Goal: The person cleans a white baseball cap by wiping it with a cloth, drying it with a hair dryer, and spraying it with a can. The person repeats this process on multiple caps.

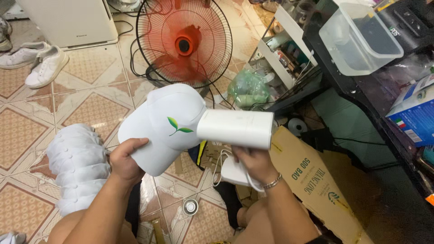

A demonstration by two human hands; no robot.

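Above tiled floor, left hand (126,158) gripping white cap (158,126), right hand (253,160) clutching steamer (235,129)

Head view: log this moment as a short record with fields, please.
left hand: left hand holds white cap by its brim
right hand: right hand holds white handheld steamer, nozzle end against the cap
cap mark: green leaf emblem beside the nozzle
nearby: stack of white caps on tiled floor; orange fan behind; cardboard box to the right
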